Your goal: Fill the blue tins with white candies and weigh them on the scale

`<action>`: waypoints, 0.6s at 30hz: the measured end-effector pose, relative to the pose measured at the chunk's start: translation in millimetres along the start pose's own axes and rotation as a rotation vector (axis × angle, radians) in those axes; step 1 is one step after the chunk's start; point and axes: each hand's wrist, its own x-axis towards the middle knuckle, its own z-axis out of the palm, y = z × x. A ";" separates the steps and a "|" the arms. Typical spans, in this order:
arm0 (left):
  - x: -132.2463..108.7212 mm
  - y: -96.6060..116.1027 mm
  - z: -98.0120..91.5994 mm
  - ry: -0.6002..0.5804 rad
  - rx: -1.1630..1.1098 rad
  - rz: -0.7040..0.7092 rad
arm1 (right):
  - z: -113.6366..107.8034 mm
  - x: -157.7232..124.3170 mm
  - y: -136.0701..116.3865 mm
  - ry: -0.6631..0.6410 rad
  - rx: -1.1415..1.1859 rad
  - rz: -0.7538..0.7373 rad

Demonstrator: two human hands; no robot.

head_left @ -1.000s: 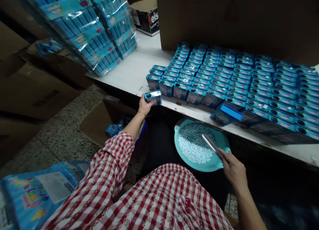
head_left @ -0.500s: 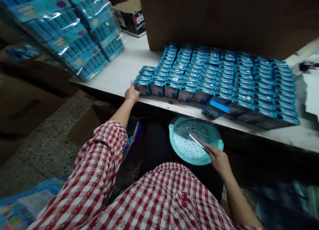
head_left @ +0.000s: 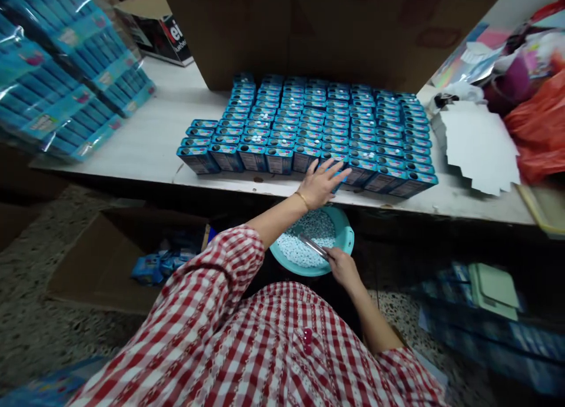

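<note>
My left hand (head_left: pixel 321 183) has its fingers spread over the front of the rows of small blue packs (head_left: pixel 291 127). Beneath it, a bright blue piece (head_left: pixel 341 182) shows partly at the table edge; whether the fingers touch it is hard to tell. With closed fingers, my right hand (head_left: pixel 344 269) holds a long shiny metal scoop (head_left: pixel 314 246), its far end over small white pellets (head_left: pixel 300 251). The pellets lie in a teal basin (head_left: pixel 346 237) just below the table edge. A few white pellets sit on top of some packs.
A large cardboard sheet (head_left: pixel 309 36) stands behind the packs on the white table (head_left: pixel 176 110). Wrapped blue packs (head_left: pixel 66 77) are stacked at left, near a printed carton (head_left: pixel 152 27). White cards (head_left: pixel 479 145) and a red bag (head_left: pixel 541 124) lie right; an open carton (head_left: pixel 97 260) stands below.
My left hand has moved right along the table front, from the leftmost packs to the bright blue piece. The view has shifted right. My right hand still holds the scoop over the basin.
</note>
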 end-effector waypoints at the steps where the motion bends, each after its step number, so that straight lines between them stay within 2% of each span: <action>1: 9.7 2.8 5.6 -0.031 0.019 0.000 | 2.3 -1.8 -0.9 -0.013 0.006 -0.015; 4: 13.7 -0.8 5.6 -0.043 0.033 -0.075 | 6.4 -6.7 4.8 -0.010 0.051 -0.027; 7: -18.3 -16.3 -13.5 0.036 -0.096 -0.156 | 7.7 -7.1 20.4 0.035 0.168 -0.008; 9: -55.2 -27.5 -29.0 0.129 -0.256 -0.247 | 8.0 -2.6 30.0 0.064 0.222 0.019; 12: -123.8 -36.2 -45.2 0.203 -0.451 -0.505 | 8.0 14.1 34.8 0.061 0.162 0.060; 15: -191.6 -29.7 -48.5 0.169 -0.720 -0.820 | 9.4 41.1 28.6 -0.042 -0.037 0.080; 18: -241.9 -12.8 -42.1 0.127 -1.129 -1.168 | 14.0 68.1 19.8 -0.111 -0.294 0.119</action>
